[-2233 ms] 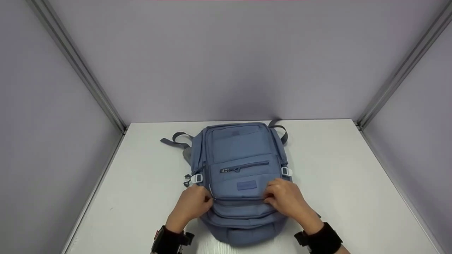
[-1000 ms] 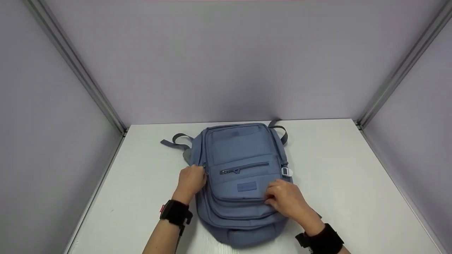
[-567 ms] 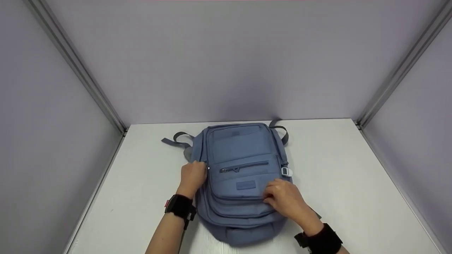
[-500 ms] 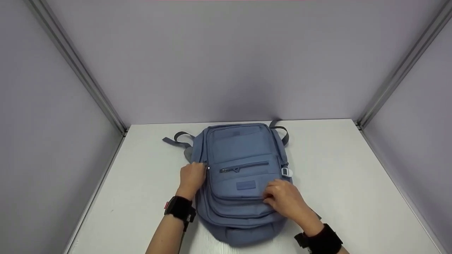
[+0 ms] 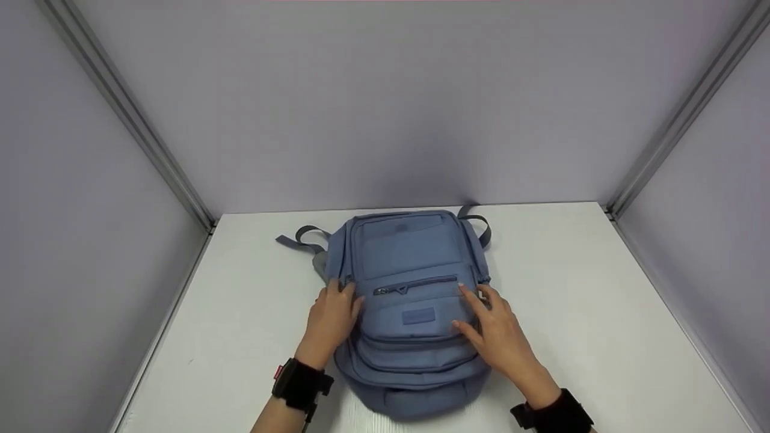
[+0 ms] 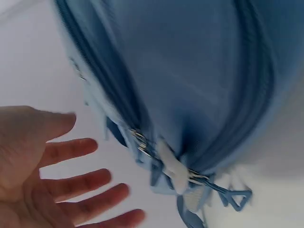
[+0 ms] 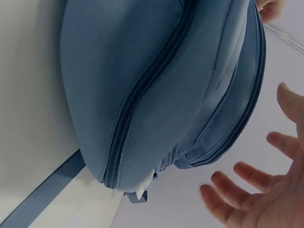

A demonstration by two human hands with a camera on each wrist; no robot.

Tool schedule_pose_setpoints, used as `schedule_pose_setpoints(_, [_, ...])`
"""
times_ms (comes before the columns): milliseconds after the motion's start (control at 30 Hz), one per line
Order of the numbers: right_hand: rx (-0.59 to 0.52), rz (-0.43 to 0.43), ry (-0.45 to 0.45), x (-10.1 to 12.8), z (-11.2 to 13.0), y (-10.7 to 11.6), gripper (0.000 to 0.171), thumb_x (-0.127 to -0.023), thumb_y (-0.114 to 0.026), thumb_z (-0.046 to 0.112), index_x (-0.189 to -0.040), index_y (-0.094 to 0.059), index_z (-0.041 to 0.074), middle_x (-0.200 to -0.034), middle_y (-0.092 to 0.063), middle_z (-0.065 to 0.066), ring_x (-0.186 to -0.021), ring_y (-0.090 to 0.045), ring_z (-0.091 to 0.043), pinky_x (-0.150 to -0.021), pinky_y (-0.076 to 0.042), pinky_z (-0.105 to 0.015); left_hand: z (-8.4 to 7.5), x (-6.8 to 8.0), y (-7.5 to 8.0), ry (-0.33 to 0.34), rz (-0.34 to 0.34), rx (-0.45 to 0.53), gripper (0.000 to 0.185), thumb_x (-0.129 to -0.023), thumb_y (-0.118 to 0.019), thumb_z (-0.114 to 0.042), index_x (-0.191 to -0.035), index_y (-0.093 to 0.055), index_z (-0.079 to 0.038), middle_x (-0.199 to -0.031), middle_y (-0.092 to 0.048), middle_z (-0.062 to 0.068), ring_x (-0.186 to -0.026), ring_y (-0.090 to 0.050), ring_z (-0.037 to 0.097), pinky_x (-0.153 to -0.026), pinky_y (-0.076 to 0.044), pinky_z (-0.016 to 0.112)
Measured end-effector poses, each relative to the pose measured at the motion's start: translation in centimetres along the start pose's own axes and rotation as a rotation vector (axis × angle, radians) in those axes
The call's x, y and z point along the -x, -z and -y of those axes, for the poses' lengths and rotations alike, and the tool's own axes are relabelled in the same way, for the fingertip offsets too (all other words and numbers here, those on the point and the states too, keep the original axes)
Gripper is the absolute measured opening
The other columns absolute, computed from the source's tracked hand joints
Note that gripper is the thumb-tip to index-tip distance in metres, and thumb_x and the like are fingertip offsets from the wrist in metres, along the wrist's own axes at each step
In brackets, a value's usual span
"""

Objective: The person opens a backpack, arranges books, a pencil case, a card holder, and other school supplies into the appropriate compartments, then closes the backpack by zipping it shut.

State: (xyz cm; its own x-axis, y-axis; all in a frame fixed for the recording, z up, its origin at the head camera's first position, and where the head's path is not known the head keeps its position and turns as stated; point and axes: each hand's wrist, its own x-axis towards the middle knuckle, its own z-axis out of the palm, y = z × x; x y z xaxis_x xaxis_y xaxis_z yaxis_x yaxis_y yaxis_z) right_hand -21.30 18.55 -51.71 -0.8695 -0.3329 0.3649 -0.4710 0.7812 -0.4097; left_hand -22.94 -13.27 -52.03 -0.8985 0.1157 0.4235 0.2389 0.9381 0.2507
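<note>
- Backpack (image 5: 409, 300), one blue bag, lies flat on a white table (image 5: 601, 300) in the head view, its long axis running away from the person. The left hand (image 5: 334, 319) rests on its left flank, the right hand (image 5: 496, 331) on its right front; both have fingers spread and straight, gripping nothing. The bag sits between the two hands, each about equally near. Two grey straps (image 5: 301, 236) trail from its far end.
- Backpack (image 6: 190, 71) fills the left wrist view, just right of the left hand (image 6: 42, 175), whose fingers (image 6: 78, 183) are splayed and apart from the fabric here. One pale side buckle (image 6: 175, 171) hangs beside the zip line.
- Backpack (image 7: 156, 80) lies left of the right hand (image 7: 266, 199) in the right wrist view; the fingers (image 7: 223, 197) are fanned out, holding nothing. One closed zip (image 7: 142, 90) runs along the bag.
</note>
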Motion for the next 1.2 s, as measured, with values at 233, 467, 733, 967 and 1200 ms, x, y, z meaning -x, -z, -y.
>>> schedule_pose_setpoints(233, [-0.068, 0.207, -0.203, 0.5, -0.1, -0.3, 0.073, -0.09, -0.062, 0.054, -0.153, -0.037, 0.026, -0.153, -0.02, -0.032, -0.132, -0.033, -0.054, -0.097, -0.036, -0.065, -1.5, 2.4, -0.1, -0.019, 0.148, 0.112, 0.043, -0.093, -0.067, -0.034, -0.124, -0.066, -0.003, -0.117, -0.054, 0.032, -0.096, -0.062, 0.048, -0.075, -0.052, 0.055])
schedule_pose_setpoints(467, [-0.099, 0.318, -0.283, 0.9, -0.2, -1.0, 0.075, -0.092, -0.053, 0.063, -0.155, -0.031, 0.028, -0.148, -0.025, -0.039, -0.115, -0.05, -0.057, -0.088, -0.042, -0.064, -2.0, 4.2, -0.5, 0.046, 0.35, 0.219, 0.063, -0.097, -0.057, -0.046, -0.144, -0.048, -0.005, -0.127, -0.051, 0.035, -0.114, -0.054, 0.051, -0.088, -0.047, 0.057])
schedule_pose_setpoints(733, [-0.093, 0.338, -0.305, 0.7, -0.1, -1.5, 0.073, -0.092, -0.056, 0.059, -0.154, -0.032, 0.028, -0.144, -0.033, -0.038, -0.116, -0.05, -0.055, -0.087, -0.043, -0.065, -1.4, 4.1, -1.1, 0.068, 0.493, 0.294, 0.07, -0.099, -0.05, -0.051, -0.151, -0.037, -0.006, -0.136, -0.045, 0.038, -0.123, -0.038, 0.063, -0.096, -0.039, 0.062])
schedule_pose_setpoints(967, [-0.065, 0.361, -0.329, -0.2, -0.3, -1.6, 0.073, -0.093, -0.054, 0.06, -0.155, -0.029, 0.031, -0.144, -0.034, -0.038, -0.115, -0.051, -0.054, -0.089, -0.042, -0.064, -1.0, 3.1, -1.5, 0.069, 0.535, 0.329, 0.072, -0.099, -0.047, -0.053, -0.153, -0.032, -0.007, -0.138, -0.042, 0.039, -0.127, -0.032, 0.062, -0.1, -0.036, 0.061])
schedule_pose_setpoints(1200, [-0.048, 0.35, -0.326, -1.3, -0.8, -1.8, 0.074, -0.094, -0.054, 0.058, -0.156, -0.026, 0.03, -0.144, -0.034, -0.038, -0.111, -0.054, -0.054, -0.087, -0.044, -0.062, -0.6, 1.4, -2.1, 0.081, 0.559, 0.31, 0.071, -0.1, -0.045, -0.054, -0.155, -0.029, -0.013, -0.142, -0.038, 0.037, -0.13, -0.03, 0.061, -0.101, -0.035, 0.061])
